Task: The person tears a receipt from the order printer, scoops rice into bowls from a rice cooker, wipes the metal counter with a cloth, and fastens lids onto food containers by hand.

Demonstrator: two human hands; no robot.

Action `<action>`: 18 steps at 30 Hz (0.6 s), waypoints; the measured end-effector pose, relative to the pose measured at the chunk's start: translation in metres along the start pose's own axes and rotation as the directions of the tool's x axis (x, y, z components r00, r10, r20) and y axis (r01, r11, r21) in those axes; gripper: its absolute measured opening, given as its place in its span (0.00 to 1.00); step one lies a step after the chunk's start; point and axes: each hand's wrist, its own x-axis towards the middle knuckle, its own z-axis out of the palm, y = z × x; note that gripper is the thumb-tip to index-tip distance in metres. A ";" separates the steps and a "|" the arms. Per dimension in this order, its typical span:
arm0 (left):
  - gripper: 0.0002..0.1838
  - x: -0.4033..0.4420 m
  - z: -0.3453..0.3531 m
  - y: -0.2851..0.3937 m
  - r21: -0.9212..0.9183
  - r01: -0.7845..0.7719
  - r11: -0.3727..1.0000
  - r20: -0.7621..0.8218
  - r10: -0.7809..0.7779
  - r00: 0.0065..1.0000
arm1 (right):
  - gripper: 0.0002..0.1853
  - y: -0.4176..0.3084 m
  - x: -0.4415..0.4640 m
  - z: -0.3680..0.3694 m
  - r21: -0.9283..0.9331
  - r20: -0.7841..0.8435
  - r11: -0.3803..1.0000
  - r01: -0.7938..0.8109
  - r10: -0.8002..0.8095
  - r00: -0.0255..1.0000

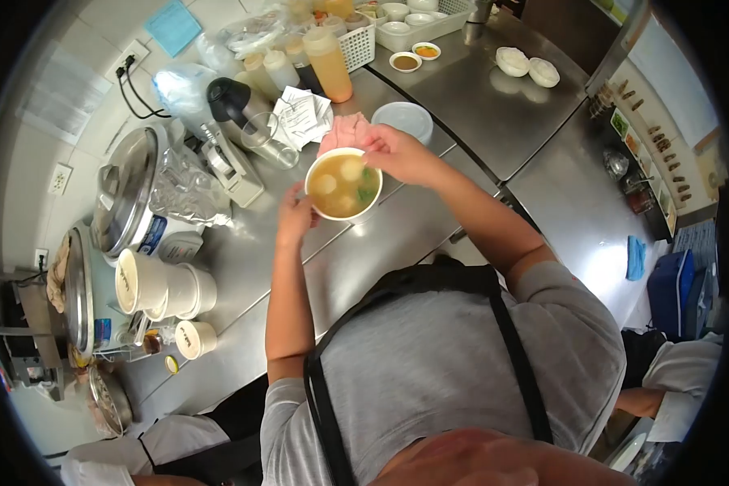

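A round white bowl (343, 217) holds yellowish broth with pale round pieces and some green leaves. My left hand (298, 212) grips its left rim, with the fingers partly behind the bowl. At the upper right rim, my right hand (383, 151) is closed, with a pink cloth (344, 132) just behind it; whether it touches the cloth cannot be made out. Beyond the bowl, a translucent round lid (402, 121) lies on the steel counter (332, 279).
Squeeze bottles (326, 61), paper slips (302, 116), a clear cup (269, 139) and a black-topped flask (233, 99) stand behind. White tubs (142, 282) are stacked left. Small sauce bowls (405, 62) sit farther back. Other people's sleeves (178, 441) show at both lower sides.
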 end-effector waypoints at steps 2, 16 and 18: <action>0.22 0.000 -0.002 0.006 0.340 -0.232 0.911 -0.199 0.311 0.929 | 0.10 -0.083 -0.025 0.000 0.277 0.292 0.961 -0.019 -0.065 0.954; 0.13 -0.045 0.143 0.087 -0.363 -0.018 0.932 0.466 0.198 0.863 | 0.04 -0.176 -0.060 -0.085 0.415 0.491 0.701 0.579 -0.709 0.506; 0.13 -0.043 0.160 0.085 -0.503 0.191 0.843 0.450 0.066 0.891 | 0.05 -0.161 -0.050 -0.095 0.187 0.371 0.776 0.602 -0.623 0.688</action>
